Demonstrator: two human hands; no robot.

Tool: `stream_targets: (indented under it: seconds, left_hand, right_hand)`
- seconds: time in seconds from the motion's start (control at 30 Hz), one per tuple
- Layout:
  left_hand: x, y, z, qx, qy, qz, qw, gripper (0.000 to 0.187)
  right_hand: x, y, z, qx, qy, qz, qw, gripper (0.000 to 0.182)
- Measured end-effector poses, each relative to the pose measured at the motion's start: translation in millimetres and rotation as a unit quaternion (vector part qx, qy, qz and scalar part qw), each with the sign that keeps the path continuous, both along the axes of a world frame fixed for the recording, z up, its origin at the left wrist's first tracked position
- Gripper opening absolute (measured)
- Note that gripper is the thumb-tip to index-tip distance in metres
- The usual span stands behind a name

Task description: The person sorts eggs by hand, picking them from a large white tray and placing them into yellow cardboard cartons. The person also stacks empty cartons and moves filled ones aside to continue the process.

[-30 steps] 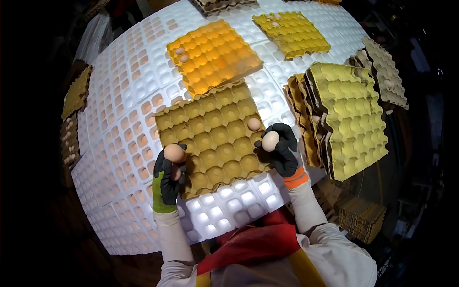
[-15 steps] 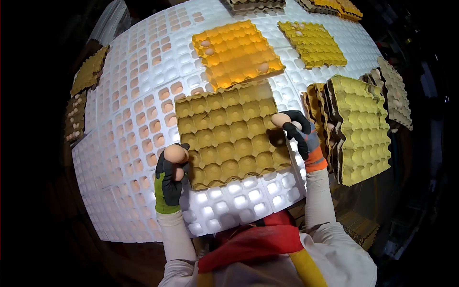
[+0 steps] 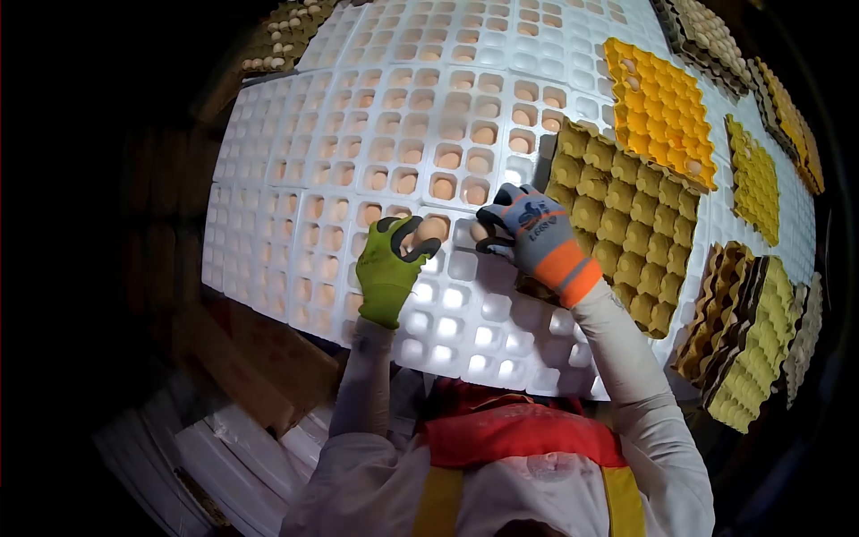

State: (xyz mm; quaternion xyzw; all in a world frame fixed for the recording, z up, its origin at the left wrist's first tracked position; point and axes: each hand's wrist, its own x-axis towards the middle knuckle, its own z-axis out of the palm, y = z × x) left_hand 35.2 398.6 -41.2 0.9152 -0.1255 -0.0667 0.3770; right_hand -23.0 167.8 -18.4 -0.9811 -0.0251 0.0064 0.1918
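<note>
My left hand [image 3: 386, 270], in a green glove with dark fingertips, is closed around a brown egg [image 3: 432, 230] above the white foam tray [image 3: 437, 367]. Whether a second egg sits deeper in that palm is hard to see. Just to the right, my right hand [image 3: 535, 231], in a grey and orange glove, has its fingers curled on another egg [image 3: 480, 232] low over the same cells. Eggs fill the square pockets behind and to the left of both hands, while those nearest my body hold none. A brown pulp egg tray [image 3: 626, 224] lies partly beneath my right wrist.
An orange tray [image 3: 662, 112] bearing a few eggs lies behind the brown one. Yellow trays [image 3: 753, 179] and a leaning tray stack [image 3: 747, 340] stand at right. A cardboard box [image 3: 259, 362] and white sheets [image 3: 242, 456] are below the table's left edge.
The view has swung left. Both hands have come off the sides of the brown tray, leftward to the foam pockets and closer together, with eggs still in them.
</note>
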Motion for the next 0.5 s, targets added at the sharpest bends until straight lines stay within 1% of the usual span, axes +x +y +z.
stream_targets:
  seconds: [0.07, 0.1, 0.17, 0.2, 0.23, 0.27, 0.3, 0.33, 0.37, 0.4, 0.47, 0.5]
  left_hand:
    - [-0.2, 9.6, -17.8, 0.040, -0.017, -0.005, 0.999, 0.042]
    - [-1.8, 12.5, -21.1, 0.066, -0.041, -0.022, 0.997, 0.042]
    - [-4.4, 18.8, -26.6, 0.117, -0.089, -0.057, 0.988, 0.042]
    - [-2.6, 21.3, -27.7, 0.098, -0.094, -0.066, 0.989, 0.041]
    - [-4.0, 25.3, -26.8, 0.082, -0.097, -0.074, 0.989, 0.041]
    - [-8.5, 30.7, -26.4, 0.067, -0.095, -0.084, 0.990, 0.040]
    - [-8.9, 35.9, -26.3, 0.048, -0.088, -0.084, 0.991, 0.034]
    - [-10.6, 40.0, -27.3, 0.036, -0.082, -0.085, 0.992, 0.033]
    - [-14.3, 43.7, -27.7, 0.023, -0.076, -0.089, 0.993, 0.033]
    - [-18.6, 46.6, -27.4, 0.010, -0.072, -0.093, 0.993, 0.033]
    - [-29.7, 49.8, -24.6, -0.008, -0.088, -0.163, 0.983, 0.040]
    - [-37.0, 52.5, -30.3, 0.011, -0.073, -0.171, 0.982, 0.041]
  right_hand:
    - [21.3, 25.8, -19.3, -0.081, 0.069, 0.051, 0.993, 0.024]
    - [28.2, 33.3, -25.6, -0.101, 0.128, 0.078, 0.983, 0.025]
    - [26.9, 41.0, -29.6, -0.067, 0.127, 0.025, 0.989, 0.034]
    - [26.2, 42.7, -30.6, -0.051, 0.124, -0.002, 0.991, 0.039]
    - [16.8, 43.7, -24.0, 0.094, 0.096, -0.034, 0.990, 0.042]
    - [5.5, 46.7, -27.9, 0.198, 0.080, -0.046, 0.976, 0.041]
    - [-2.5, 49.6, -30.2, 0.298, 0.059, -0.060, 0.951, 0.040]
    - [-9.1, 53.9, -30.4, 0.394, 0.034, -0.076, 0.915, 0.040]
    - [-17.3, 61.4, -28.2, 0.368, 0.076, -0.104, 0.921, 0.038]
    - [-21.7, 69.9, -35.5, 0.340, 0.047, -0.094, 0.935, 0.037]
    - [-25.7, 86.1, -49.7, 0.356, -0.025, -0.092, 0.929, 0.033]
    - [-27.7, 89.2, -60.7, 0.292, -0.066, -0.081, 0.951, 0.034]
